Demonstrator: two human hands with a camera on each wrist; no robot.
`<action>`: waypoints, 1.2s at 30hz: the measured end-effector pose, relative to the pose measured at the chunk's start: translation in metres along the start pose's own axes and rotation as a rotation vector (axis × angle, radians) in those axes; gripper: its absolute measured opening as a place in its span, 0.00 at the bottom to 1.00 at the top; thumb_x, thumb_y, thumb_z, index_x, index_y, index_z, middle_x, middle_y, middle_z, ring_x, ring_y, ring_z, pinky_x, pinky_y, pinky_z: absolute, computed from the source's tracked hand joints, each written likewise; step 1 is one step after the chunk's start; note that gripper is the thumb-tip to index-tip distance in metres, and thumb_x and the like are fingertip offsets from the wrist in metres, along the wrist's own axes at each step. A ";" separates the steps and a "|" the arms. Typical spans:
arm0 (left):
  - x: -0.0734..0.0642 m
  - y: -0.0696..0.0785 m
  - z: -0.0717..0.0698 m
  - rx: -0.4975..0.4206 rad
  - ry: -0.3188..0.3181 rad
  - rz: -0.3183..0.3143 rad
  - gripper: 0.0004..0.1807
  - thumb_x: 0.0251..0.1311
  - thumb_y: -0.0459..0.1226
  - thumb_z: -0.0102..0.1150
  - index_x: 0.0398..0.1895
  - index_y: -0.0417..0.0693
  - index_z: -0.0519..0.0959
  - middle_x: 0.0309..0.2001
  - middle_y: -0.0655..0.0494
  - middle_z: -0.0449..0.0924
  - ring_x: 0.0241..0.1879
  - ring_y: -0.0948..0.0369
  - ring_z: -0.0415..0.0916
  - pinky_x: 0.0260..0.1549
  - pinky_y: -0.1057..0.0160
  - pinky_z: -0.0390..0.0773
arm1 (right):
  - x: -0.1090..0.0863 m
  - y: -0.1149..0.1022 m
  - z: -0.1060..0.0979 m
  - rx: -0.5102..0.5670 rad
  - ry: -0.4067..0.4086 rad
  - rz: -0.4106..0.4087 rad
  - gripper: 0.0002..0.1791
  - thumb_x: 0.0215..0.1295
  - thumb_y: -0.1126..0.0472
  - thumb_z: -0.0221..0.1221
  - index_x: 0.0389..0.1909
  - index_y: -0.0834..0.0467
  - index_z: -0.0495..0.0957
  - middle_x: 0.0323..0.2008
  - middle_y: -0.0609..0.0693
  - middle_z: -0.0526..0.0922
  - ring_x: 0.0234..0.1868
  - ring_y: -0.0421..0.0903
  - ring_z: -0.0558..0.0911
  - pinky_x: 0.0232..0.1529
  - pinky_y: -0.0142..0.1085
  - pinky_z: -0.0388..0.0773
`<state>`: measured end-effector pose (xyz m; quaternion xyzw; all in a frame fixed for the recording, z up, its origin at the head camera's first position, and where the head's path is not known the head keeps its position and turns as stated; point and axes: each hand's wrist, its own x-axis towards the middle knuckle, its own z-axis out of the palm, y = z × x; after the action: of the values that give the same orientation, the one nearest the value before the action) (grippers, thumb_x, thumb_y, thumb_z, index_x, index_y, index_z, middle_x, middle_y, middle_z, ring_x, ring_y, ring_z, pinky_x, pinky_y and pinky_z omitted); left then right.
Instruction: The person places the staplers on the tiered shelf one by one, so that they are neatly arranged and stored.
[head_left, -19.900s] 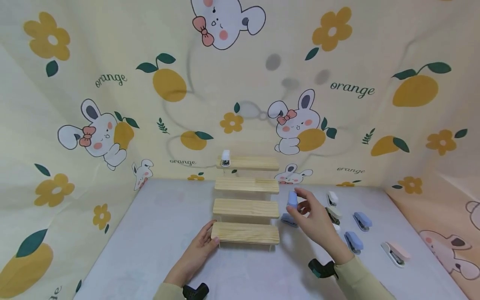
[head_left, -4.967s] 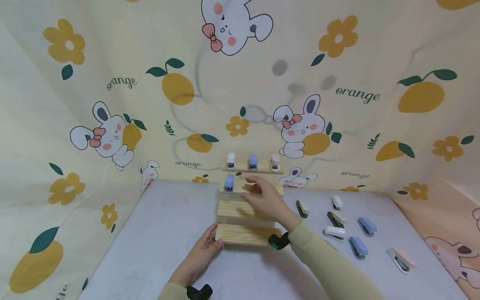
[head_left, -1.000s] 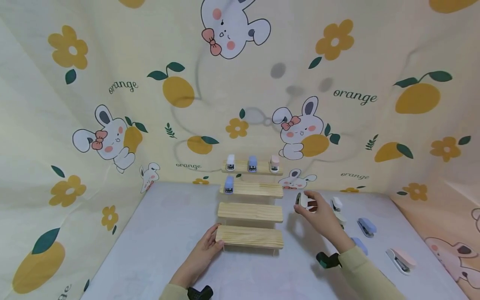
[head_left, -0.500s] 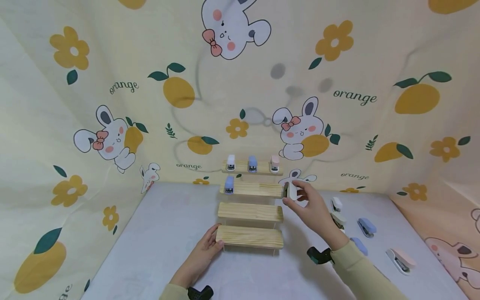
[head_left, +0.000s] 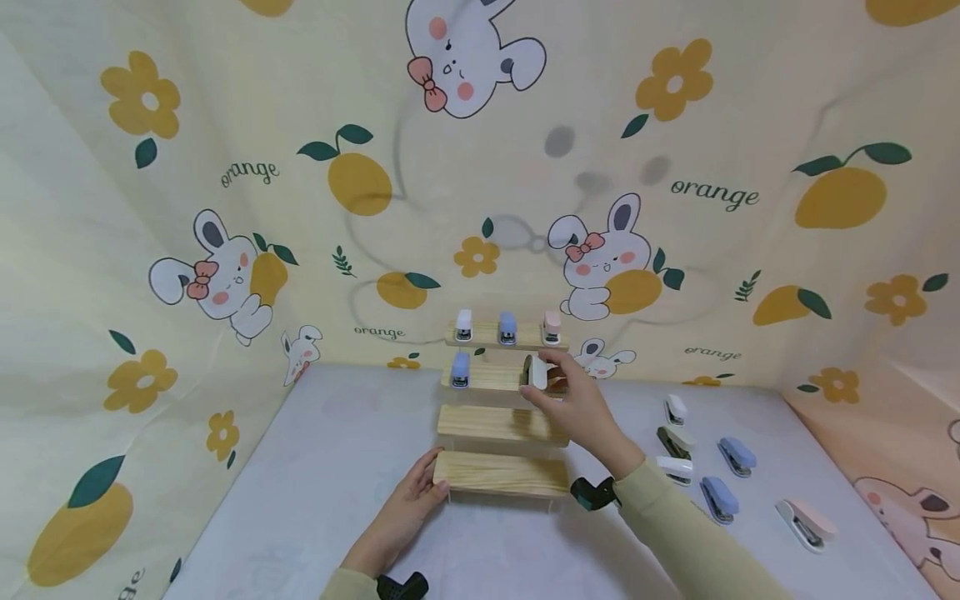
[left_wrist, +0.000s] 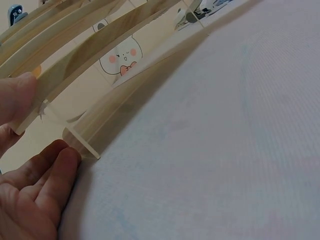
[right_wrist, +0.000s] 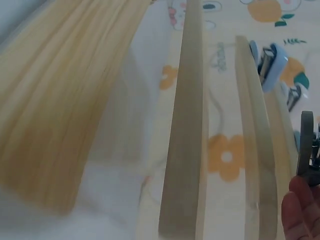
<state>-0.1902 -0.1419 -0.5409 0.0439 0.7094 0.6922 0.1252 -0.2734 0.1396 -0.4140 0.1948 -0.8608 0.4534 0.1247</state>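
Observation:
My right hand (head_left: 585, 408) pinches a small stapler (head_left: 536, 372), cream on top with a dark green base, upright over the right part of the second shelf from the top. Whether it touches the board cannot be told. In the right wrist view the fingertips hold the dark base (right_wrist: 305, 145) at the right edge. My left hand (head_left: 401, 504) grips the left end of the lowest board on the four-step wooden display stand (head_left: 502, 473). The left wrist view has its thumb (left_wrist: 22, 95) on the board's end, other fingers beside a clear leg. A blue stapler (head_left: 461, 369) stands at the second shelf's left.
On the top shelf stand a white stapler (head_left: 464, 325), a blue stapler (head_left: 507, 327) and a pink stapler (head_left: 552, 327). Several more lie right of the stand, including a blue stapler (head_left: 720, 500) and a pink-topped stapler (head_left: 806, 525). A printed cloth (head_left: 675, 250) hangs behind.
Three staplers have joined the white one on the stand since the oldest frame. Within the last second my right hand carried the cream-and-green stapler left, over the second shelf. My left hand keeps its grip.

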 end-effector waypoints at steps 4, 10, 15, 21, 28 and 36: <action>0.001 -0.001 -0.001 -0.004 -0.003 0.006 0.39 0.66 0.48 0.56 0.76 0.55 0.51 0.73 0.40 0.53 0.70 0.47 0.55 0.66 0.49 0.59 | 0.008 -0.004 0.013 0.016 -0.010 0.009 0.37 0.56 0.41 0.67 0.63 0.53 0.68 0.46 0.49 0.76 0.43 0.46 0.78 0.45 0.42 0.79; 0.002 -0.003 -0.002 0.002 -0.002 0.015 0.40 0.66 0.48 0.57 0.76 0.54 0.51 0.73 0.39 0.53 0.70 0.46 0.54 0.66 0.49 0.59 | 0.017 -0.008 0.026 -0.003 -0.003 0.013 0.36 0.55 0.41 0.68 0.60 0.54 0.69 0.44 0.50 0.77 0.42 0.45 0.77 0.43 0.42 0.77; 0.002 -0.002 -0.002 -0.006 -0.007 0.020 0.40 0.66 0.48 0.57 0.76 0.54 0.51 0.73 0.39 0.52 0.71 0.47 0.53 0.67 0.49 0.58 | 0.022 -0.009 0.032 -0.027 -0.007 0.028 0.35 0.56 0.42 0.68 0.59 0.54 0.69 0.43 0.48 0.77 0.42 0.45 0.76 0.44 0.40 0.76; 0.002 -0.005 -0.003 -0.014 -0.009 0.035 0.40 0.65 0.47 0.58 0.76 0.54 0.52 0.72 0.38 0.54 0.70 0.47 0.55 0.67 0.49 0.58 | 0.026 -0.010 0.035 -0.019 -0.013 0.085 0.33 0.56 0.43 0.69 0.56 0.54 0.69 0.44 0.49 0.77 0.44 0.48 0.77 0.46 0.41 0.75; 0.001 -0.004 -0.001 -0.007 -0.013 0.038 0.39 0.66 0.47 0.57 0.76 0.54 0.52 0.72 0.38 0.54 0.70 0.47 0.55 0.67 0.49 0.58 | 0.027 -0.015 0.032 -0.008 -0.039 0.132 0.35 0.56 0.41 0.67 0.57 0.56 0.68 0.52 0.52 0.76 0.51 0.51 0.77 0.54 0.45 0.75; 0.001 -0.003 0.001 0.009 0.000 0.016 0.39 0.66 0.48 0.56 0.76 0.57 0.51 0.73 0.39 0.52 0.71 0.46 0.53 0.67 0.49 0.58 | 0.027 -0.014 0.030 -0.009 -0.061 0.144 0.36 0.56 0.40 0.67 0.59 0.55 0.67 0.56 0.55 0.75 0.53 0.52 0.77 0.54 0.46 0.75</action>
<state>-0.1908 -0.1413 -0.5440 0.0502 0.7123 0.6898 0.1194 -0.2924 0.1015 -0.4101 0.1455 -0.8779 0.4514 0.0662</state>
